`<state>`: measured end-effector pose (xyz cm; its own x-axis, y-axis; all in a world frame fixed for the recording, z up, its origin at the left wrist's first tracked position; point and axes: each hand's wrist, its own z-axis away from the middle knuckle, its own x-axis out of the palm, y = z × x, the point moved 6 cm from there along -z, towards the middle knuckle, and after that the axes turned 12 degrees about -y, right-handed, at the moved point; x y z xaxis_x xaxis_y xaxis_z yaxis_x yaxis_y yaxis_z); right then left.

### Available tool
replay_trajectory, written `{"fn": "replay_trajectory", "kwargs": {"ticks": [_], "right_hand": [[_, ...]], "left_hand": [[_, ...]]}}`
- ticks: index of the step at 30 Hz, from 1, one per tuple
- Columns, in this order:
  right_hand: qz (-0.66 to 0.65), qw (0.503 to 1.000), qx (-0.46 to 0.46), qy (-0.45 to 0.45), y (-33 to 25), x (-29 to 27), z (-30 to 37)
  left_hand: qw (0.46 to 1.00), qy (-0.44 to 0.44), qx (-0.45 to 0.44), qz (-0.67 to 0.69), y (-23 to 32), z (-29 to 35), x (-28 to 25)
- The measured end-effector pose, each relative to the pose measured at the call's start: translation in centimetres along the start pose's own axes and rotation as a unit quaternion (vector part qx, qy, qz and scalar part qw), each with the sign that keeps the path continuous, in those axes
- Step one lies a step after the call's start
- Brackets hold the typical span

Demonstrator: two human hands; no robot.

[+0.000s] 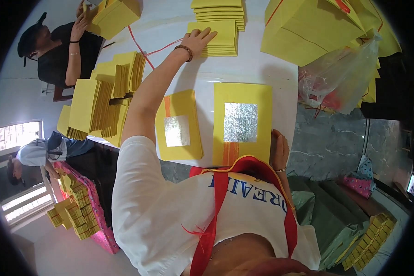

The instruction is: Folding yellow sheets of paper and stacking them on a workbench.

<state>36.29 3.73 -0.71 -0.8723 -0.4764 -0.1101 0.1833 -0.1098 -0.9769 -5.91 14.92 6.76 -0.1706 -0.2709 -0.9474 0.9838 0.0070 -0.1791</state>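
Note:
My left hand [201, 41] reaches across the white table and lies with fingers spread on a stack of folded yellow paper [225, 34]. Close to my body are two piles of yellow paper sheets. The left pile [184, 101] has a silver foil square [176, 130] and an orange band on top. The right pile [244, 93] also bears a larger silver foil square [240, 122] and an orange strip. Beside its right edge, at the table's rim, my right hand [279, 149] has its fingers loosely stretched; its palm side is partly hidden.
Stacks of folded yellow paper [92, 103] stand along the table's left edge. A yellow paper bundle [308, 32] and a clear plastic bag [338, 76] are at the right. Red string [163, 48] lies on the table. A co-worker [62, 50] handles a yellow bundle; another person [34, 154] is farther left.

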Motion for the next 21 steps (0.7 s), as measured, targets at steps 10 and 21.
{"fn": "replay_trajectory", "kwargs": {"ticks": [10,21], "right_hand": [[-0.073,0.996,0.027,-0.032,-1.7,-0.7,-0.6],[0.062,0.988,-0.118,-0.078,-8.4,-0.2,-0.3]], "left_hand": [[0.999,-0.034,0.001,0.038,-0.2,0.2,-0.4],[0.987,0.151,-0.024,0.037,2.3,5.6,-4.1]]}}
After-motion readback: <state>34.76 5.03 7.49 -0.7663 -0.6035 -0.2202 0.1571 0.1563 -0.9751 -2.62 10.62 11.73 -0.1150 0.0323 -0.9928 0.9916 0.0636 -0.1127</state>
